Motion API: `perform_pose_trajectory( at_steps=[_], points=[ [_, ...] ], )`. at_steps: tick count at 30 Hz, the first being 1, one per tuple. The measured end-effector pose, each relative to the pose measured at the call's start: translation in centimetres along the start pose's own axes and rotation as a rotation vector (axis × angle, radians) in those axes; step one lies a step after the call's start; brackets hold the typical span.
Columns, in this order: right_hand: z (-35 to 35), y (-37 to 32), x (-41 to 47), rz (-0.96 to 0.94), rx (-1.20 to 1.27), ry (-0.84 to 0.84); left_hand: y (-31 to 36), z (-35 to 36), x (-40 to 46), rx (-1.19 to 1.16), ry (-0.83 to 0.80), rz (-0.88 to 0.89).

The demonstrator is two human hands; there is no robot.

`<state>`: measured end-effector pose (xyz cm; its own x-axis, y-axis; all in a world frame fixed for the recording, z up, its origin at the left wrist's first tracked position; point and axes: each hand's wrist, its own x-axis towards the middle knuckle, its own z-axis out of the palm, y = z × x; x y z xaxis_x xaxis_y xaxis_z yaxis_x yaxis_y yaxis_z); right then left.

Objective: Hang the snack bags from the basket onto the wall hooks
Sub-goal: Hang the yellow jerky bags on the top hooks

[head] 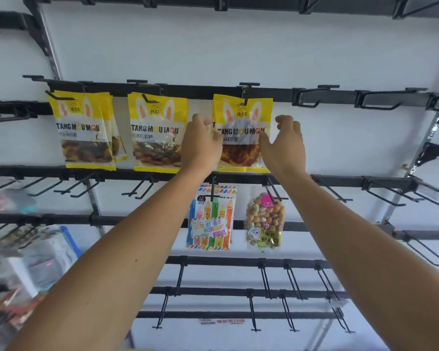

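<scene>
In the head view, both arms are raised toward a white wall fitted with black rails and wire hooks. A yellow snack bag (pixel 242 134) is seen hanging on a hook (pixel 244 97) of the upper rail, at about 12 o'clock from the picture's middle. The left hand (pixel 200 143) is placed at the bag's left edge, with its fingers curled; whether the edge is pinched cannot be told. The right hand (pixel 284 143) is held at the bag's right edge with fingers loosely bent and apart, and no grip is shown. Two more groups of yellow bags (pixel 157 133) are hung at 10 and 11 o'clock on the same rail. On the rail below, a colourful pencil-print bag (pixel 211 219) and a clear bag of nuts (pixel 264 219) are hung between the forearms. Blurred packages are seen at 8 o'clock.
</scene>
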<state>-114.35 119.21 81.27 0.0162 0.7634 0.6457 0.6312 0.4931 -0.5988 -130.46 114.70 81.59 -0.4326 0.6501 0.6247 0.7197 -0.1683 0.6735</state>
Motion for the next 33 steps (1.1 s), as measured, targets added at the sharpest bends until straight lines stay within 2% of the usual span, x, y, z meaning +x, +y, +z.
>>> perform_pose_trajectory(
  at_steps=[7,14,21,28,33],
  points=[
    [-0.5,0.0,-7.5,-0.388,-0.276,-0.109,-1.1,-2.8,-7.7,0.518,-0.101,0.284],
    [3.4,-1.3,-17.9,-0.528,-0.311,-0.372,-7.4,-8.4,-17.1,0.745,-0.316,0.233],
    [9.6,-4.5,-29.3,-0.466,-0.387,-0.731,-18.4,-15.4,-25.9,0.824,-0.489,-0.013],
    [16.3,-7.8,-39.4,-0.303,-0.373,-0.976,-28.1,-21.6,-31.0,0.795,-0.638,-0.162],
    [20.8,-7.3,-43.8,-0.202,-0.394,-1.108,-34.0,-22.5,-33.6,0.698,-0.719,-0.341]
  ],
)
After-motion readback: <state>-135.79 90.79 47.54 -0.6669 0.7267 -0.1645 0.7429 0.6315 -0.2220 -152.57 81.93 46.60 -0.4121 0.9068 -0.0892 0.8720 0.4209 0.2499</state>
